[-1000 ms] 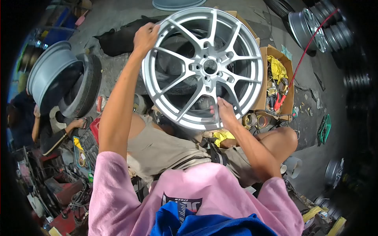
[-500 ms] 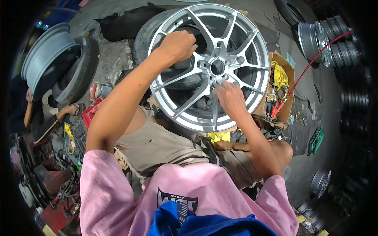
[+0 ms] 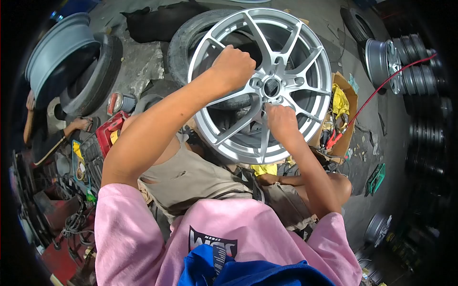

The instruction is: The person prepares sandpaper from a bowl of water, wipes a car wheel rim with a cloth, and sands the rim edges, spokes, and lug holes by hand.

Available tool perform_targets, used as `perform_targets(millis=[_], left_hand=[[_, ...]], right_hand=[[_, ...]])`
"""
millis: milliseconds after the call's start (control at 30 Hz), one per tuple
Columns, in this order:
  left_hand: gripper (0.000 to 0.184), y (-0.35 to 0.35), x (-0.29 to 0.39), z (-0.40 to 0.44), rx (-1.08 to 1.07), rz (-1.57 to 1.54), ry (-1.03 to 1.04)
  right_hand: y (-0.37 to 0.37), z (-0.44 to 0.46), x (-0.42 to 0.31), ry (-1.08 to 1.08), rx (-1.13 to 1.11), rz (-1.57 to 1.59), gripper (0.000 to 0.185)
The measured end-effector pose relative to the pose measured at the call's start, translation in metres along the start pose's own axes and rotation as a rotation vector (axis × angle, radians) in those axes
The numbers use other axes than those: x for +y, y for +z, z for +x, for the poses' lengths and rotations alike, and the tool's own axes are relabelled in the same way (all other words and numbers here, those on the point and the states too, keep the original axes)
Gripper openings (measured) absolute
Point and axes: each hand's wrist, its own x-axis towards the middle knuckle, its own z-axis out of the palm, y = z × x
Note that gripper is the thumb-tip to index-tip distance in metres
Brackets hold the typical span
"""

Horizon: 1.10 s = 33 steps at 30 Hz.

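A silver multi-spoke alloy wheel [image 3: 238, 126] lies face up in front of me, its hub hole toward the middle. My left hand [image 3: 234, 68] is a closed fist over the left spokes, close to the hub. Whatever its fingers may hold is hidden beneath it. Just below the hub, my right hand [image 3: 282, 121] has its fingers curled down onto a lower spoke. Under the wheel's far left side a tire [image 3: 177, 59] shows.
A cardboard box [image 3: 352, 97] with yellow cloth and tools stands right of the wheel. A red cable [image 3: 381, 85] runs up to the right, toward stacked wheels [image 3: 411, 47]. At left, another person's hand [image 3: 82, 125] is near a tire [image 3: 106, 78] and a grey rim [image 3: 62, 47].
My left fist has moved right and down from the wheel's outer left part toward the hub. The right hand's fingers have curled in more. The whole view has shifted slightly.
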Motion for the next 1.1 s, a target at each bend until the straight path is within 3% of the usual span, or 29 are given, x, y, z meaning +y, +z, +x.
perform_targets(millis=[100,233,300,400,533,767,833,967,1033,1100], left_hand=[[0.030,0.002,0.000,-0.001,-0.007,0.032,0.013],[0.028,-0.002,0.001,-0.001,-0.029,0.025,0.007],[0.027,-0.009,-0.001,-0.002,-0.021,-0.046,-0.010],[0.027,-0.011,-0.002,-0.004,0.013,-0.063,-0.014],[0.027,-0.016,0.002,0.005,-0.113,-0.049,-0.061],[0.026,-0.003,-0.008,0.000,-0.054,-0.037,-0.004],[0.026,-0.006,-0.007,0.004,-0.108,-0.032,-0.033],[0.026,-0.005,-0.008,0.002,-0.091,-0.048,-0.035],[0.026,-0.005,-0.009,0.000,-0.062,-0.029,-0.010],[0.027,-0.004,-0.009,0.002,-0.100,-0.053,-0.023]], right_hand=[[-0.014,-0.008,0.008,-0.076,-0.101,-0.014,0.009],[-0.018,-0.003,0.015,-0.104,-0.029,-0.034,0.011],[-0.029,-0.002,0.010,-0.004,-0.240,0.089,0.016],[-0.031,-0.029,0.012,-0.095,-0.100,0.313,0.021],[-0.020,-0.004,0.018,-0.128,-0.204,0.236,0.023],[-0.026,-0.021,0.015,-0.193,-0.155,0.137,0.019],[-0.022,-0.009,0.011,-0.216,-0.244,0.001,0.023],[-0.020,-0.005,0.011,-0.165,-0.344,0.026,0.026],[-0.027,-0.015,0.018,-0.082,-0.238,0.403,0.027],[-0.011,-0.016,0.014,-0.003,-0.208,0.517,0.026]])
